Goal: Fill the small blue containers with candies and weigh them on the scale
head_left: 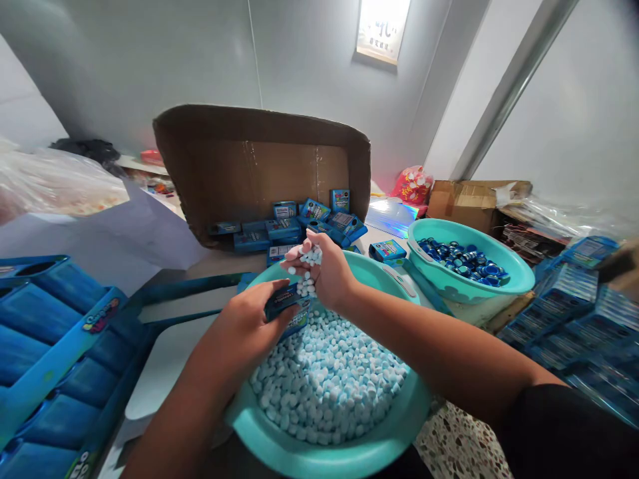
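Note:
Over a large turquoise basin [324, 459], my left hand [252, 319] grips a small blue candy box [295, 320] between thumb and fingers. My right hand [333, 269] is cupped just above it, palm turned toward the box, with a heap of small white candies [312, 255] in it. Some of these candies spill from the palm down at the box's upper end. Pale blue and white candies [339, 379] fill much of the basin below both hands. How full the box is cannot be seen.
Behind the basin, a tipped cardboard carton [279, 166] holds several blue boxes [284, 229]. One blue box [388, 251] lies near a second turquoise basin [519, 273] with blue caps [462, 263]. Blue display trays [54, 332] stand at left; stacked blue packs [574, 326] at right.

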`<state>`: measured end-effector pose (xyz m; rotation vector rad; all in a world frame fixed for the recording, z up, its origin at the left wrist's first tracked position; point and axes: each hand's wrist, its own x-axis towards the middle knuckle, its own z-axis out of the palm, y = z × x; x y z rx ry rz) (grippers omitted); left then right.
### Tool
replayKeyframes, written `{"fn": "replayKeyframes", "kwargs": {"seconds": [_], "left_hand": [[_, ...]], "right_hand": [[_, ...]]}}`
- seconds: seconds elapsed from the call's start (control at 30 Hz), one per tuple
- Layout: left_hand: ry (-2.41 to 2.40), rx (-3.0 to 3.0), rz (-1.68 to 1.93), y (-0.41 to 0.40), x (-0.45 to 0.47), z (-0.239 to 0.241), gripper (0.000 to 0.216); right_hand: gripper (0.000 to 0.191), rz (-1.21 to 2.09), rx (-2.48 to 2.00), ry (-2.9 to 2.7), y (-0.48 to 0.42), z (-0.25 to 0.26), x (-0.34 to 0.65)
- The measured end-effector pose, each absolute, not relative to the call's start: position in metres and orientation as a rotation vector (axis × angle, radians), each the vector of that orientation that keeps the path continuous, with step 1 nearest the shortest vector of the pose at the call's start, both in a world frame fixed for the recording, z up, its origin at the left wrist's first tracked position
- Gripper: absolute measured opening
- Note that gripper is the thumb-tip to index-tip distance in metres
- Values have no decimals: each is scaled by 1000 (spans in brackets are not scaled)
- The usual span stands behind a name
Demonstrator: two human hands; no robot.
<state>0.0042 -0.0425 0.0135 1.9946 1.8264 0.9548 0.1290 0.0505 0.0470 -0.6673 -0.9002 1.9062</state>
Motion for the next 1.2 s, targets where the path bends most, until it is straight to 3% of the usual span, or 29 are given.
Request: {"fn": "replayKeyframes", "kwargs": {"seconds": [0.3,0.57,0.7,0.87,1.0,1.2], "left_hand": [[2000,1855,1113,-47,6,15,53],[2057,1771,1171,-51,5,17,46],[2071,1716,1122,-51,8,19,45],[2058,1716,1104,-50,9,21,47],[2041,1704,1122,-48,7,17,48],[2053,1691,1099,-47,7,16,49]], "right_hand": [[33,1770,-587,-1094,54,43,126],[22,1041,-625,-2182,65,47,151],[21,722,-664,-2412,67,52,161],[3,611,-455,-2567,63,61,164],[14,547,-452,-2631,58,69,166],[11,587,-481,-2666,61,74,175]]}}
